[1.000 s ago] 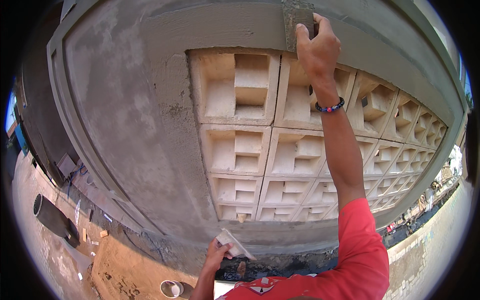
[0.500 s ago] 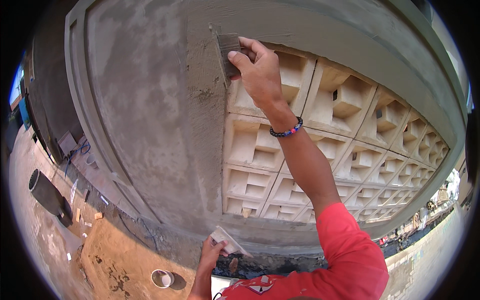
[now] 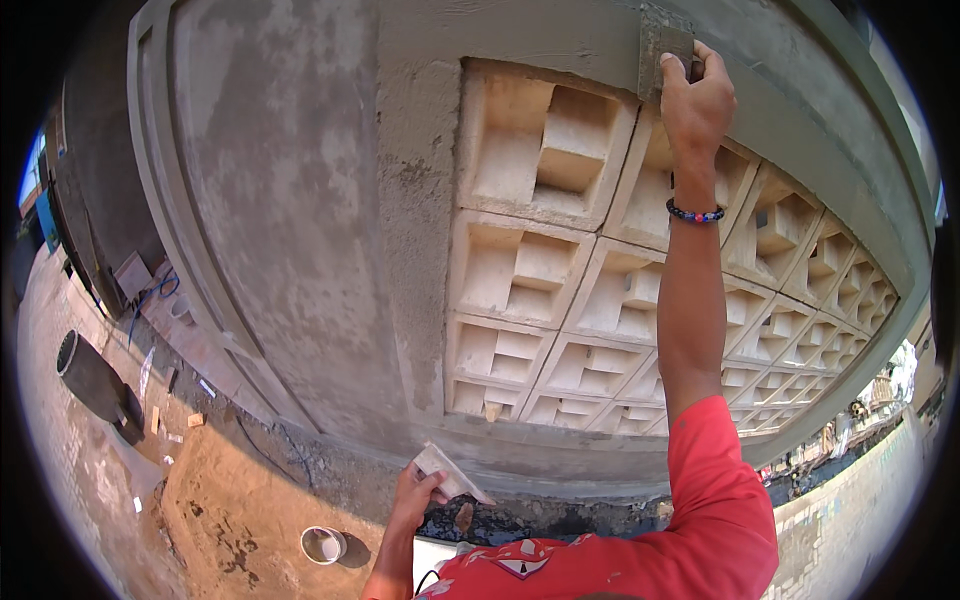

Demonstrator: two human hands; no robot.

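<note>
From here I see the right hand (image 3: 697,105) up high, fingers closed round a flat tool (image 3: 660,65), seemingly pressed to the grey plaster (image 3: 560,38) just above the pale vent blocks (image 3: 540,280). Low down, the left hand (image 3: 415,492) grips a pale board (image 3: 452,476); a bucket (image 3: 323,545) sits on the sand (image 3: 235,495) nearby.
</note>
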